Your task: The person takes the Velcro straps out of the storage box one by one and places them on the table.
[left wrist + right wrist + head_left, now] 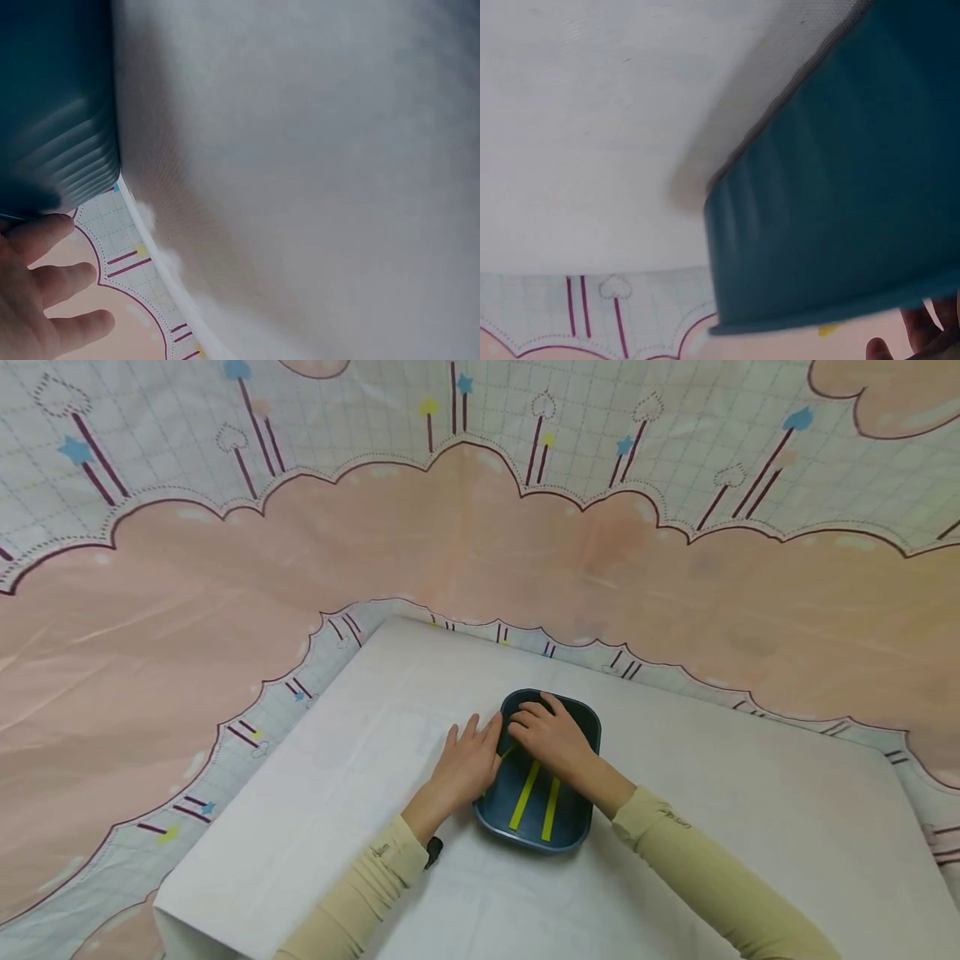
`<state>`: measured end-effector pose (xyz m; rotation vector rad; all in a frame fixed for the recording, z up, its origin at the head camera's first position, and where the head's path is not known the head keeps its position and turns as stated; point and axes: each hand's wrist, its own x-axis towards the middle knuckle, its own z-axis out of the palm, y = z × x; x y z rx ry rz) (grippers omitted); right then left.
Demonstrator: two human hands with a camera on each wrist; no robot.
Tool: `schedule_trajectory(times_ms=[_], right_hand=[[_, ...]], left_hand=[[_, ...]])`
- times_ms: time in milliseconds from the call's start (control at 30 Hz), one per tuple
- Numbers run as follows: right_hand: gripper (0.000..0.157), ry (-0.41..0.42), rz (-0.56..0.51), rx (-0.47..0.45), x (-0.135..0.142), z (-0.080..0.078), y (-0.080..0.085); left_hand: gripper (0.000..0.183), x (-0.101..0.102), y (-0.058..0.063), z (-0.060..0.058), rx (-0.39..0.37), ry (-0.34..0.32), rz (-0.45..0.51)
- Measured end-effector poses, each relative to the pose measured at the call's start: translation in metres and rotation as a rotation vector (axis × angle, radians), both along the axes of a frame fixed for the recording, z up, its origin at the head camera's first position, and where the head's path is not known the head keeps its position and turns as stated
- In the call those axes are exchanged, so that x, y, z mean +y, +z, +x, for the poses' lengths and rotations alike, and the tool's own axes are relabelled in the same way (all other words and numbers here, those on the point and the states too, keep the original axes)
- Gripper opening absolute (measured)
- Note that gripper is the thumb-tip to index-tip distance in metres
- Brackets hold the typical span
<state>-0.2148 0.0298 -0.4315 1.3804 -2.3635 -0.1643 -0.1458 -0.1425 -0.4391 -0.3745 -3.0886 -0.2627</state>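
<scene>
The right hand (551,737) is laid inside the dark blue tray (588,720), fingers curled at its far end, though anything grasped is hidden; the left hand (467,764) is rested flat and relaxed against the tray's left wall; two yellow-green strips (536,797) are seen inside; the tray is set mid-table on white paper (750,810), bordered by a pink patterned cloth (225,602).
</scene>
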Motion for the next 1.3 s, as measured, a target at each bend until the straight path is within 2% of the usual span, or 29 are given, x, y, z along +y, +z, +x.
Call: schedule_trajectory(times_ms=[167,333,500,633,900,1000,1300], right_hand=[[0.019,-0.004,-0.026,0.006,0.012,0.001,0.006],[0.022,-0.026,-0.051,-0.026,0.023,0.0,0.013],[0.017,-0.044,-0.112,-0.048,0.033,0.001,0.019],[0.013,-0.1,-0.201,-0.169,0.044,0.004,0.025],[0.009,-0.319,-0.382,-0.499,0.076,0.016,0.034],[0.009,-0.382,-0.433,-0.558,0.087,0.018,0.035],[0.009,-0.491,-0.495,-0.639,0.111,0.018,0.034]], left_hand=[[0.058,-0.001,-0.003,0.0,0.022,-0.007,0.007],[0.059,0.0,-0.007,-0.003,-0.002,0.006,0.023],[0.059,0.001,-0.01,-0.004,-0.019,0.001,0.046],[0.059,0.001,-0.012,-0.005,-0.016,0.002,0.048],[0.058,0.002,-0.011,-0.008,-0.032,0.01,0.055],[0.058,0.001,-0.009,-0.008,-0.022,0.009,0.059],[0.057,0.0,-0.007,-0.009,0.004,-0.004,0.067]])
